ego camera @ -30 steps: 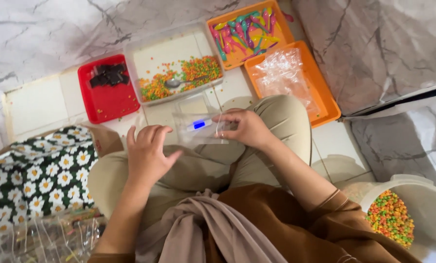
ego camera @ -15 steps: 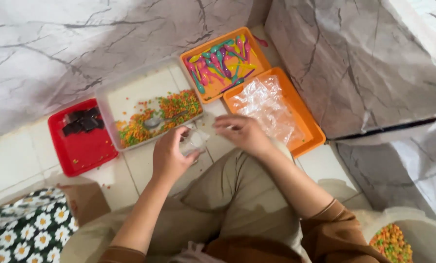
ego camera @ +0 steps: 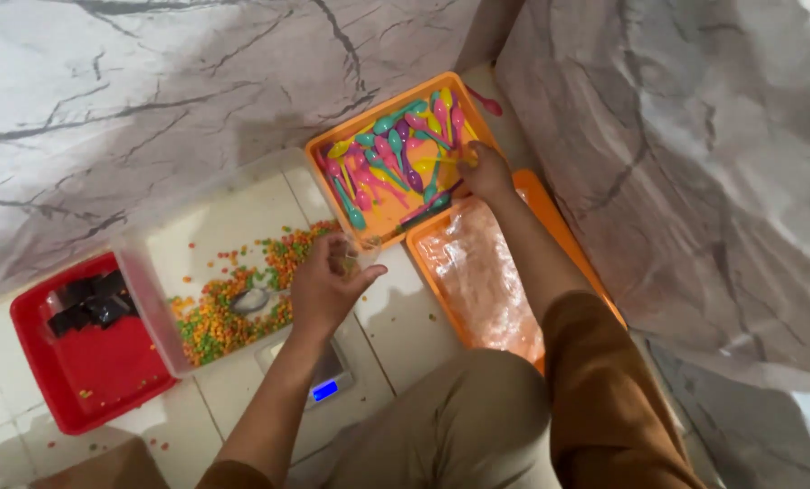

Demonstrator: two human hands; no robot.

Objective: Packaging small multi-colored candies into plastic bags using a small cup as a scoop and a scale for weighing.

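orange plastic frames the spot that matters: the right hand (ego camera: 485,170) has its grip down at the near right edge of the orange tray of spoons (ego camera: 337,143), fingers bent in among the coloured plastic spoons (ego camera: 396,154). whether the fingers are clamped on a spoon cannot be told, since the back of the hand covers them. the spoons lie jumbled, most with their long axis running from the far right corner of the tray toward its near left corner, and they spread away to the left of that hand. the right hand is plainly the nearer one to them.

the left hand (ego camera: 325,288) sits lower and to the left, just off the tray's near corner, its grip closed on a small clear bag (ego camera: 355,258) pinched between thumb and fingers. beneath it is the clear tub of mixed orange, green and yellow candies (ego camera: 233,303) with a metal scoop (ego camera: 249,300) lying in them. a small scale (ego camera: 319,380) with a blue display stands on the tiled floor just under the left wrist. a second orange tray holding clear bags (ego camera: 477,281) lies right beside the spoon tray, below the right forearm. a red tray (ego camera: 79,362) with dark pieces sits well off to the left. nothing stands between the two hands.
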